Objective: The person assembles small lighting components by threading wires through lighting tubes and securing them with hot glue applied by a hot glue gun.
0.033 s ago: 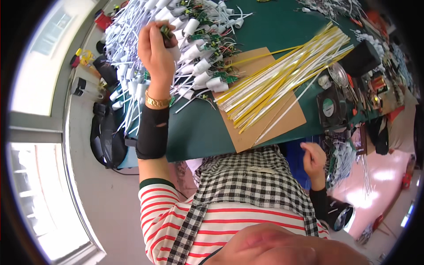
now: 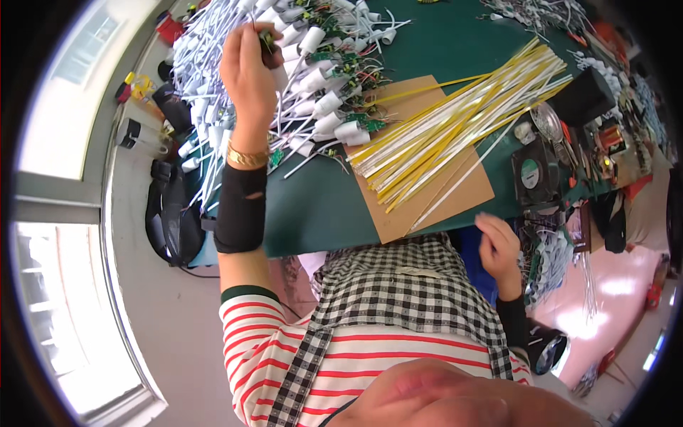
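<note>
My left hand (image 2: pixel 247 75) is raised over the pile at the far left, its fingers closed round a small green circuit board (image 2: pixel 267 43) with dark components. A white cylinder shows just below the board beside my palm; I cannot tell whether the two are joined. Around that hand lies a large heap of white cylinders with white cables (image 2: pixel 206 78), many with green boards and thin wires. By the table's near edge on the right, my right hand (image 2: pixel 499 249) hangs with fingers loosely bent and thumb apart, and nothing shows in it.
Yellow and white thin strips (image 2: pixel 455 128) lie bundled across a brown cardboard sheet (image 2: pixel 462 192) on the green table (image 2: pixel 313 220). To the right stand a black box (image 2: pixel 585 95), a black fan-like unit (image 2: pixel 535 174) and tools. A black bag (image 2: pixel 171 220) sits left of the table.
My left hand has shifted slightly up and left with the circuit board. My right hand has risen a little toward the table edge, its fingers less curled.
</note>
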Demonstrator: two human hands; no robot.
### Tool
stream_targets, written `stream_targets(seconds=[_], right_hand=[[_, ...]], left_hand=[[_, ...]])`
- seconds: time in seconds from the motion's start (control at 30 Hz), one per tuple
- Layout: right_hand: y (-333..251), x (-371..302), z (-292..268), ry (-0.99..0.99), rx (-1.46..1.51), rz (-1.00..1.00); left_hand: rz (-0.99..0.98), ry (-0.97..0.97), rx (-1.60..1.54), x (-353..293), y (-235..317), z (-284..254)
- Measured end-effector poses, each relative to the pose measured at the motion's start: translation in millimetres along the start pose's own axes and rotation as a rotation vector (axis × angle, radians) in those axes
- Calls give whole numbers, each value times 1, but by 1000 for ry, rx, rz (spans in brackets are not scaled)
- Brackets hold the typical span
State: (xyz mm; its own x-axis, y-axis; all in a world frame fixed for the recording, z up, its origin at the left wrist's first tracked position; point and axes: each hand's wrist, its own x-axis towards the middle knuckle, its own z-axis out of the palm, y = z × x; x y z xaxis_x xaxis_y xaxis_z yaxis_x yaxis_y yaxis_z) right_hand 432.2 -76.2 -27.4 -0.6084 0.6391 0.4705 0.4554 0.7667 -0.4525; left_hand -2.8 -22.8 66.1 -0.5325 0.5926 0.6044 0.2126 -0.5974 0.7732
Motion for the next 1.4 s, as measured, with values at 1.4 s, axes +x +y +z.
stream_targets(seconds=[1.4], right_hand=[[16, 47, 91, -427, -222, -129]], left_hand=[[-682, -1031, 605, -192, -38, 45]])
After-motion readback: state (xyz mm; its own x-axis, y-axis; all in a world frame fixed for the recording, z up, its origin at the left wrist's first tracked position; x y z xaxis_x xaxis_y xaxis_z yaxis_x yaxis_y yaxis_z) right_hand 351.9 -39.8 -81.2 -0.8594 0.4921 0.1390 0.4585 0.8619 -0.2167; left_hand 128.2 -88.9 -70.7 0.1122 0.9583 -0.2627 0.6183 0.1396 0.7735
